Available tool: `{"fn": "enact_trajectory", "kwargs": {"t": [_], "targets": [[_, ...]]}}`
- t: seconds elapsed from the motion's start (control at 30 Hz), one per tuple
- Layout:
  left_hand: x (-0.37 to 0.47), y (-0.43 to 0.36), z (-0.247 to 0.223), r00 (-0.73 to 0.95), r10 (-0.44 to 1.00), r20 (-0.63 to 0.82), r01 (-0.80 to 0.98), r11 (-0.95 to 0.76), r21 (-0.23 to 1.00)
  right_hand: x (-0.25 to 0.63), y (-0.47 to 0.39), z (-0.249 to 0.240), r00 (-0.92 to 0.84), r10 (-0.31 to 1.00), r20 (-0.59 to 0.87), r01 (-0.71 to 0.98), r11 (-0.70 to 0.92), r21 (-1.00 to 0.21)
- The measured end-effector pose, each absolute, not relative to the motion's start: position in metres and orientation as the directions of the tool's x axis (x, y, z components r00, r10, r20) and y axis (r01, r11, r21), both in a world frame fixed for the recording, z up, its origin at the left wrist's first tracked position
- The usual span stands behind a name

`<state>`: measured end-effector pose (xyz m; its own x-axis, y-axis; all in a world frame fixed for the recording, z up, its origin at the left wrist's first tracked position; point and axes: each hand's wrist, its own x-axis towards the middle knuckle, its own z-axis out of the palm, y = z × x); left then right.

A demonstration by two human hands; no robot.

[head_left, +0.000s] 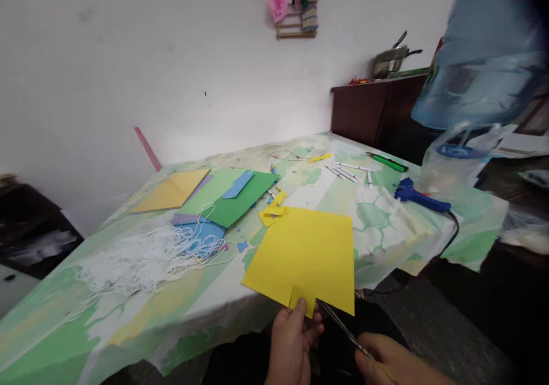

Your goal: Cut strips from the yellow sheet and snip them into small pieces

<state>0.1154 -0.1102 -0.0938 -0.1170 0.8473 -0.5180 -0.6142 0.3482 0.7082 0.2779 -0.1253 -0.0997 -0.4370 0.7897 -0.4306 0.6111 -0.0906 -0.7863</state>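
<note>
A yellow sheet of paper (309,253) extends over the near edge of the table. My left hand (294,333) pinches its near edge, thumb on top, at a small partly cut flap (301,302). In my right hand (381,356) is a pair of scissors (345,329), their blades reaching the paper's near edge just right of the flap. The scissors' handles are mostly hidden by my fingers. Yellow paper scraps (277,205) lie just beyond the sheet.
Left on the tablecloth (141,339) are white string (137,259) and coloured sheets (244,205). Several white markers (343,172), a green-handled cutter (388,162) and a blue glue gun (422,196) lie to the right. A large water bottle (480,82) stands beyond.
</note>
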Motion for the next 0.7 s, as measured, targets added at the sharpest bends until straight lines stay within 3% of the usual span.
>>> {"fn": "enact_trajectory", "kwargs": {"t": [0.1, 0.3, 0.7], "targets": [[0.112, -0.111, -0.098, -0.142, 0.815, -0.561, -0.575, 0.394, 0.717, 0.277, -0.116, -0.089, -0.514, 0.759, -0.399, 0.597, -0.018, -0.802], [0.095, -0.120, -0.107, -0.116, 0.845, -0.522, -0.464, 0.419, 0.781, 0.247, -0.107, -0.065, -0.757, 0.635, -0.154, 0.321, 0.156, -0.934], [0.069, -0.128, -0.096, -0.087, 0.849, -0.521, -0.376, 0.456, 0.806, 0.237, -0.103, -0.091, -0.679, 0.642, -0.356, 0.469, 0.006, -0.883]]}}
